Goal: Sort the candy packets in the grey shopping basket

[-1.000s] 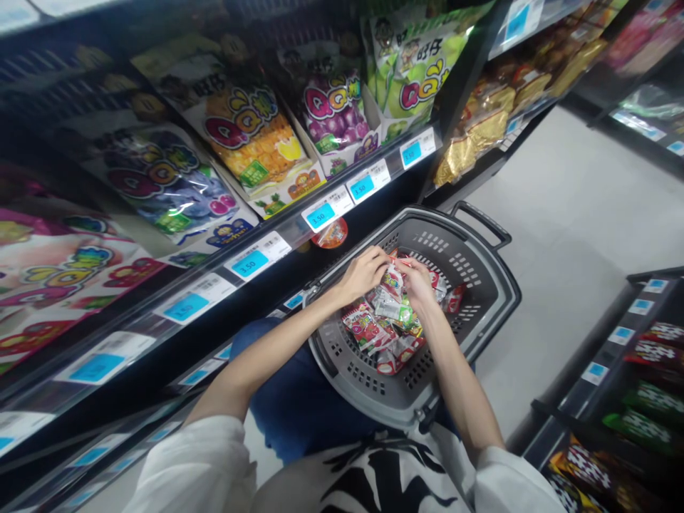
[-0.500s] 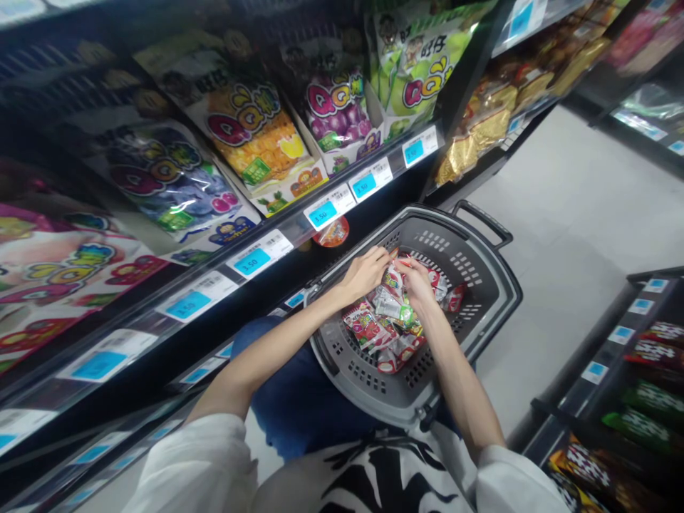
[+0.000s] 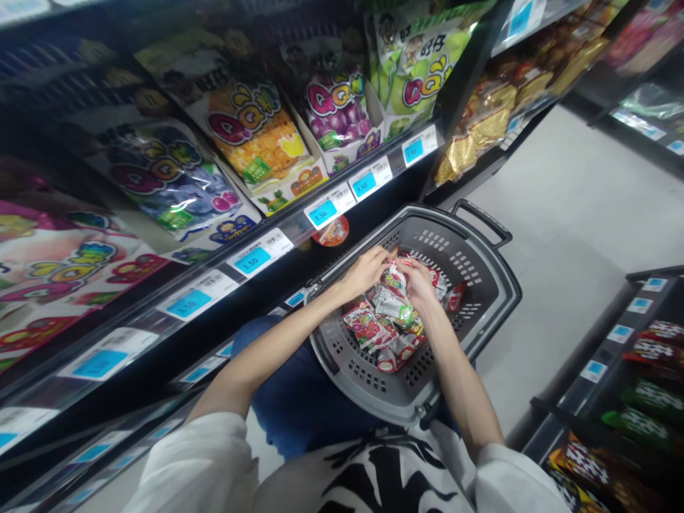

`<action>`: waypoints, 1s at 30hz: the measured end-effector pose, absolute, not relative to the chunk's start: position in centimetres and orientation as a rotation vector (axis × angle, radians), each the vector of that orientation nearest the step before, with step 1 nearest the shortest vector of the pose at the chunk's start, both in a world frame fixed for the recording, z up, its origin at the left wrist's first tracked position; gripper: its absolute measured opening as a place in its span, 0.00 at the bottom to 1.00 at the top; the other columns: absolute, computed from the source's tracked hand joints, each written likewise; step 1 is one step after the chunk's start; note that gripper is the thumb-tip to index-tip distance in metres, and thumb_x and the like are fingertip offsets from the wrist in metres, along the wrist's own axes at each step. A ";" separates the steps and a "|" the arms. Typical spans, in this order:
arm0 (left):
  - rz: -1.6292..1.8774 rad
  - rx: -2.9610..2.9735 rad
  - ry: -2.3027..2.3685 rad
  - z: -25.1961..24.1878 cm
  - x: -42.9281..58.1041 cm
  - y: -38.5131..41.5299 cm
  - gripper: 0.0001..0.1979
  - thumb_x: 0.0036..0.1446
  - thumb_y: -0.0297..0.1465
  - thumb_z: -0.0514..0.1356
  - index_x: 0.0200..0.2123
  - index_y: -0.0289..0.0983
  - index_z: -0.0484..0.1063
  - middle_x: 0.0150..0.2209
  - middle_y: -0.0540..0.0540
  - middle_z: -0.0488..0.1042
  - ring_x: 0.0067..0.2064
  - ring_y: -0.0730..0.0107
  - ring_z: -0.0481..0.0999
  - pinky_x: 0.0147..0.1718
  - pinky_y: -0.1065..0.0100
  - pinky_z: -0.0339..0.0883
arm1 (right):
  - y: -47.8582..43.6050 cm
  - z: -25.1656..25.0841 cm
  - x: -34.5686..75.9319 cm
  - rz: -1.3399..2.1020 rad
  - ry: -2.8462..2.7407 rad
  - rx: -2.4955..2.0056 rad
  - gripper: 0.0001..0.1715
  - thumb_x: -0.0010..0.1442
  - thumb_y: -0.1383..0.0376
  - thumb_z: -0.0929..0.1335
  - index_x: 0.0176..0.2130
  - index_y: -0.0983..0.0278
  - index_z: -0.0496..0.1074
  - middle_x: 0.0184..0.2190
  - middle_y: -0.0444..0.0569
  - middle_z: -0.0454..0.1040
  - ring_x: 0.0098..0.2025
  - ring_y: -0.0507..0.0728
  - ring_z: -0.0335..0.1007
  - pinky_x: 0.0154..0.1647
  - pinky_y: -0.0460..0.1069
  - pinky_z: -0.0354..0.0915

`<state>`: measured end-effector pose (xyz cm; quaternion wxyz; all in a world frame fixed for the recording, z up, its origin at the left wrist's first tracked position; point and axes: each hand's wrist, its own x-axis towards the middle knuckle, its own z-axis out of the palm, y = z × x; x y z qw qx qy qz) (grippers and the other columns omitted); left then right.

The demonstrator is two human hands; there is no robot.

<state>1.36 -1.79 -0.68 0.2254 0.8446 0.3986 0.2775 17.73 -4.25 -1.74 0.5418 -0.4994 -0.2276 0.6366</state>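
A grey shopping basket with slotted walls stands in front of me, several small gummy candy packets heaped in it. Over the heap, my left hand and my right hand meet with bent fingers. Between them they pinch the upper edge of a white and red candy packet, whose front faces up. My fingers cover its top, so I cannot see whether it is torn. Red and silver packets lie loose below and around it.
A shelf on the left holds large gummy candy bags behind a strip of price tags. Gold-wrapped packs sit beyond it. At right, a low shelf carries snack bags. Grey floor runs between them.
My fingertips have drawn slightly closer together at the packet's top edge, and a little more of its front shows. The basket and the other packets have stayed put.
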 end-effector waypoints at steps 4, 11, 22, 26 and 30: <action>0.748 2.309 1.082 -0.5 1.3 -1.5 0.09 0.69 0.29 0.53 0.43 0.33 0.72 0.44 0.41 0.74 0.46 0.63 0.75 0.50 0.62 0.71 | -4.3 -1.5 17.8 1.517 -0.540 -1.181 0.17 0.36 0.60 0.80 0.28 0.63 0.78 0.26 0.42 0.77 0.29 0.51 0.69 0.35 0.47 0.65; 0.590 2.524 1.102 -0.5 1.0 -1.6 0.11 0.69 0.27 0.50 0.46 0.34 0.72 0.45 0.40 0.73 0.47 0.60 0.72 0.48 0.61 0.69 | -4.4 -1.4 17.7 1.533 -0.557 -1.185 0.17 0.36 0.61 0.80 0.27 0.62 0.77 0.26 0.41 0.77 0.29 0.50 0.69 0.34 0.47 0.65; 0.968 2.161 1.208 0.3 0.4 -0.8 0.20 0.62 0.38 0.65 0.53 0.37 0.70 0.54 0.39 0.71 0.55 0.58 0.71 0.56 0.56 0.69 | -3.8 -1.0 18.5 1.540 -0.437 -1.166 0.15 0.40 0.63 0.79 0.29 0.62 0.75 0.26 0.40 0.76 0.29 0.53 0.70 0.36 0.48 0.67; 0.889 1.639 1.089 -0.4 -0.1 0.0 0.35 0.51 0.33 0.72 0.59 0.36 0.64 0.51 0.38 0.76 0.50 0.62 0.78 0.52 0.56 0.73 | -3.5 -0.8 19.0 1.537 -0.356 -1.093 0.16 0.42 0.63 0.79 0.32 0.61 0.75 0.29 0.40 0.78 0.33 0.53 0.73 0.39 0.48 0.70; 0.701 1.563 0.947 -0.2 -0.1 -0.2 0.27 0.49 0.34 0.73 0.51 0.33 0.72 0.47 0.38 0.79 0.45 0.63 0.80 0.51 0.56 0.74 | -3.4 -0.6 19.3 1.532 -0.323 -1.007 0.20 0.44 0.58 0.80 0.34 0.60 0.73 0.34 0.41 0.79 0.37 0.55 0.75 0.45 0.50 0.73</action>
